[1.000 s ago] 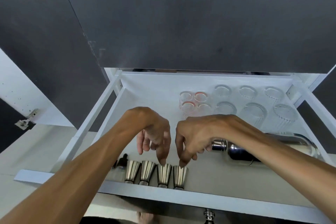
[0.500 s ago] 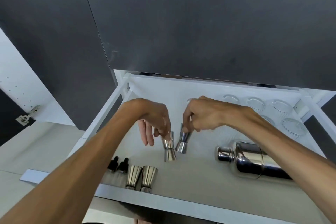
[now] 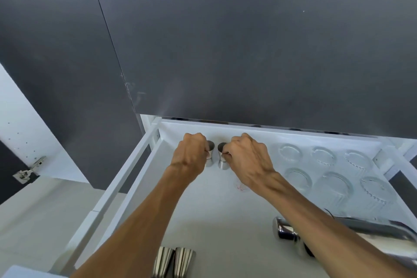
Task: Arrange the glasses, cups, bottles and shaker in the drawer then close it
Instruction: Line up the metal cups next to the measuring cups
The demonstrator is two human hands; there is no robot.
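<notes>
The white drawer [image 3: 126,189] is pulled out below a dark cabinet front. My left hand [image 3: 191,153] grips a small steel cup [image 3: 210,155] at the drawer's back left. Right beside it, my right hand [image 3: 246,160] grips a second steel cup [image 3: 222,157]. Both cups stand upright, close together near the back wall. Two more steel cups [image 3: 173,263] remain at the front edge. The steel shaker [image 3: 291,232] lies on its side at the right, partly hidden by my right forearm. Several clear glasses [image 3: 334,185] stand in rows at the back right.
A small glass with red markings [image 3: 241,187] peeks out under my right wrist. The dark cabinet front [image 3: 248,51] overhangs the drawer's back. An open white door with a hinge [image 3: 27,171] is at the far left. Bare drawer floor [image 3: 214,210] lies between my arms.
Both hands lifted the two rightmost steel cups from the front row and carried them to the back left of the drawer. The camera view has tilted up.
</notes>
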